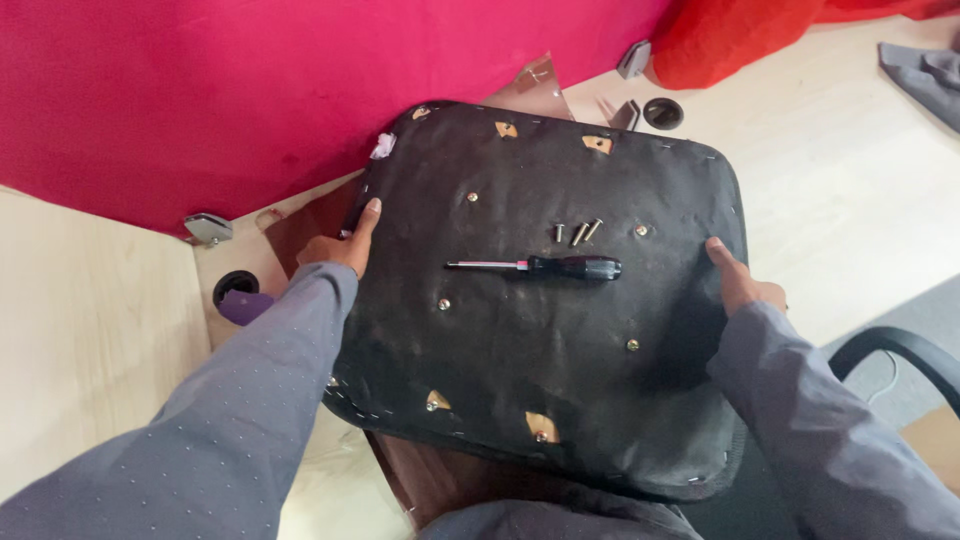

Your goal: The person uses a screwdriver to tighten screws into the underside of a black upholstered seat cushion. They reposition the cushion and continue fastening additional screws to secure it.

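I've got the seat pad (pixel 520 350) upside down on the desk (pixel 850 200), black underside up, one hand per side. L hand (pixel 338 245) clamped on its left edge, thumb on top, fingers tucked under. R hand (pixel 742 283) clamped on the right edge, same way. Screwdriver (pixel 540 267) lies flat mid-pad, black handle to the right, tip left. Three loose screws (pixel 578 232) sit just above it, close together. Pink partition (pixel 200 90) runs behind; chair armrest (pixel 900 350) shows at lower right.

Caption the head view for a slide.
Both hands, left and right, grip an upturned black seat pad carrying a screwdriver and loose screws.
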